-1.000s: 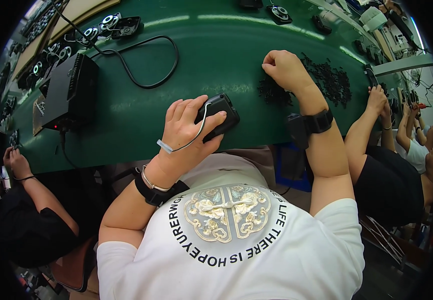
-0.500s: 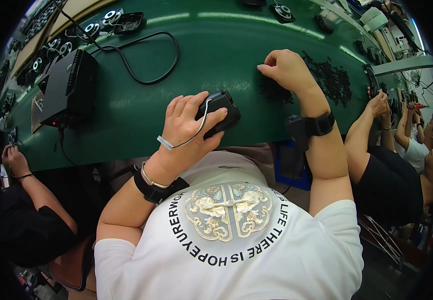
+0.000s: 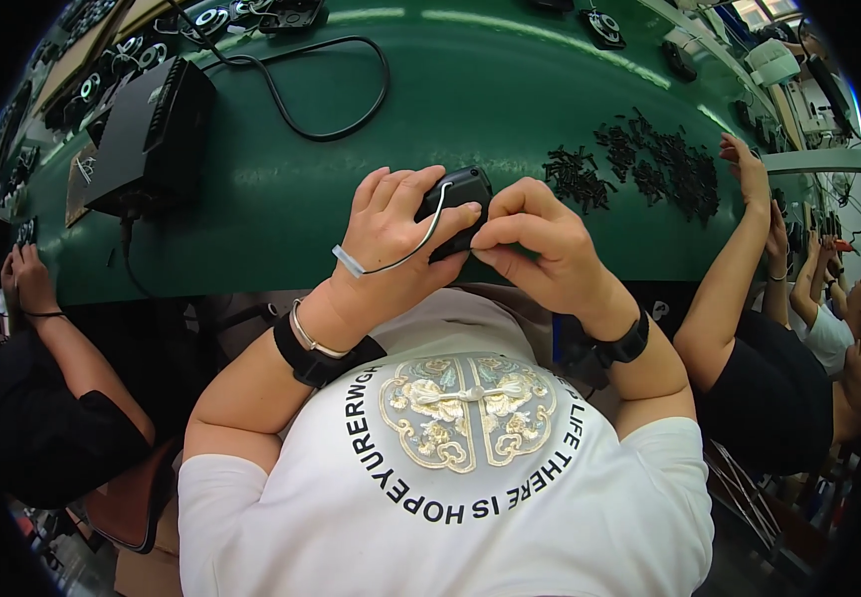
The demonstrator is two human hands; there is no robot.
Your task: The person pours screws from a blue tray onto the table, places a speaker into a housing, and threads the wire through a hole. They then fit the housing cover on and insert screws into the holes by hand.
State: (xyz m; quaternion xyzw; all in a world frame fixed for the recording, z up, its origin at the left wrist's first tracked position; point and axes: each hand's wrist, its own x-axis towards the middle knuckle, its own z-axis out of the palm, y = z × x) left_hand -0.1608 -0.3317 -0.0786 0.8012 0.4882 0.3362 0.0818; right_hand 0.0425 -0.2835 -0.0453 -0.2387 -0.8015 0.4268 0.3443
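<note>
My left hand (image 3: 395,239) grips a small black boxy part (image 3: 460,194) at the near edge of the green table (image 3: 510,90). A thin white wire with a small connector (image 3: 351,264) loops from the part over the back of that hand. My right hand (image 3: 535,244) is closed against the part's right side, thumb and forefinger pinched at its lower edge; what they pinch is hidden. A pile of small black screws (image 3: 639,164) lies just right of the hands.
A black box-shaped device (image 3: 152,139) with a looping black cable (image 3: 321,99) stands at the left. Round black fan parts (image 3: 604,28) lie along the far edge. One person's arm (image 3: 52,338) is at my left, another person's raised arm (image 3: 739,249) at my right.
My right hand has come back from the screw pile at the right and closed against the black part. The left hand has kept holding the part, turning it slightly.
</note>
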